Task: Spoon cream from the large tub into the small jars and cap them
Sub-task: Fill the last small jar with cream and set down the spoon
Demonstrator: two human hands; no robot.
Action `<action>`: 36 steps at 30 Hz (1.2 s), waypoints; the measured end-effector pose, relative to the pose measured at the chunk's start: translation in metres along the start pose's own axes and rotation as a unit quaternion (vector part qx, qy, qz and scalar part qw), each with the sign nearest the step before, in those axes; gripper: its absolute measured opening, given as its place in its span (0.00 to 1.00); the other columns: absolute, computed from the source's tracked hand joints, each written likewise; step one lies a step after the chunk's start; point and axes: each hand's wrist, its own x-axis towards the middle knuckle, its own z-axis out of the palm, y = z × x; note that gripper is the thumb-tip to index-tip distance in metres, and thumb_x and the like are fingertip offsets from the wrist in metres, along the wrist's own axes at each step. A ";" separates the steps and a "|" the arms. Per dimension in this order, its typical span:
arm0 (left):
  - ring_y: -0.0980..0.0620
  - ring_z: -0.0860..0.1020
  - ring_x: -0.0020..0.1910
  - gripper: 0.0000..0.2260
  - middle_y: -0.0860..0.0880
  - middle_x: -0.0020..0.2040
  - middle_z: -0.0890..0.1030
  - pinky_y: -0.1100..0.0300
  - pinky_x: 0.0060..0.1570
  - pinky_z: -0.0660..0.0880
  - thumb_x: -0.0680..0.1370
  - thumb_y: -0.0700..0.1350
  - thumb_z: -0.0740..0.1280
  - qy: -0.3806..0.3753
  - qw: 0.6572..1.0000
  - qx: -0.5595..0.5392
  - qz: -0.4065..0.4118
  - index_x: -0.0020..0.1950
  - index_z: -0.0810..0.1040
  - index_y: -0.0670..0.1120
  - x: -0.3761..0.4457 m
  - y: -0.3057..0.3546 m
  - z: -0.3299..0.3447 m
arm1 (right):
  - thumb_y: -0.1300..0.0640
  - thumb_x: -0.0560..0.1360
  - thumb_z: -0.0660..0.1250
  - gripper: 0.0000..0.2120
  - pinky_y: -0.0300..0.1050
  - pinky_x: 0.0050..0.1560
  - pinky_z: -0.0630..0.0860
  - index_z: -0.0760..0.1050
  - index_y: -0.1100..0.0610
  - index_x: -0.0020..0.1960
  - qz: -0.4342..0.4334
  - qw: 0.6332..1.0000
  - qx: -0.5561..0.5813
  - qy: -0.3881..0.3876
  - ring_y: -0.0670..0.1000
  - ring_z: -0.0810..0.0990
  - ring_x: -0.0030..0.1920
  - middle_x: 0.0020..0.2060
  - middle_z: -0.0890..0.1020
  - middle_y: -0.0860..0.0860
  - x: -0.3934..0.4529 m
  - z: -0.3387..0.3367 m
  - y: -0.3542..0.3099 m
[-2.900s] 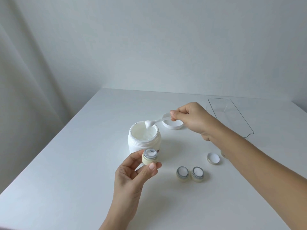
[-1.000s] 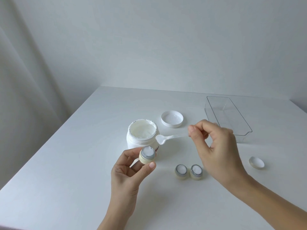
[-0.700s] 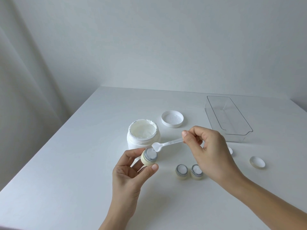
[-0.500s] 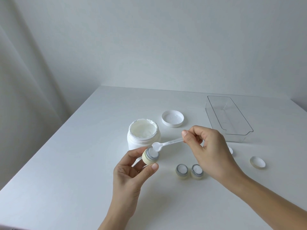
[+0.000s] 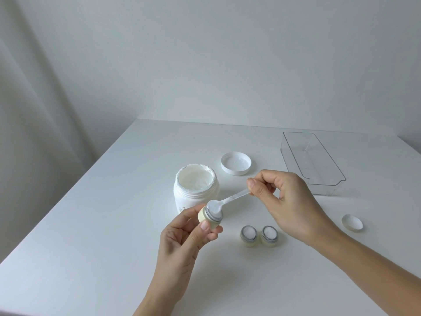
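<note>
Pressing spoon [image 5: 222, 202] into tilted jar [image 5: 209, 217]; tub [image 5: 196, 190] label unreadable.

Two bare forearms rise from the lower edge, uncovered by any sleeve. The left hand [image 5: 182, 238] and the right hand [image 5: 289, 201] carry no rings, watch or gloves; their short, unpainted fingernails look plain.
</note>
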 end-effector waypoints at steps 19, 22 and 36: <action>0.50 0.83 0.39 0.24 0.41 0.47 0.85 0.61 0.41 0.80 0.65 0.58 0.80 -0.028 0.998 -0.048 -0.029 0.53 0.85 0.43 0.000 0.004 0.000 | 0.50 0.78 0.62 0.14 0.56 0.59 0.69 0.74 0.51 0.34 0.022 1.000 -0.012 -0.011 0.41 0.74 0.36 0.29 0.77 0.34 0.007 -0.007 0.006; 0.48 0.85 0.41 0.24 0.44 0.44 0.86 0.61 0.41 0.81 0.60 0.56 0.83 -0.013 0.998 -0.056 -0.022 0.51 0.86 0.47 0.000 0.004 0.001 | 0.50 0.78 0.62 0.14 0.58 0.61 0.69 0.74 0.50 0.34 0.023 1.000 -0.014 -0.010 0.40 0.74 0.36 0.29 0.77 0.34 0.005 -0.006 0.003; 0.50 0.84 0.47 0.14 0.47 0.52 0.86 0.63 0.45 0.78 0.65 0.38 0.77 0.010 0.998 -0.003 0.063 0.48 0.81 0.48 0.002 -0.003 -0.004 | 0.50 0.78 0.62 0.16 0.50 0.55 0.67 0.73 0.52 0.33 0.026 0.999 -0.019 0.014 0.45 0.72 0.38 0.30 0.77 0.51 -0.004 0.000 0.001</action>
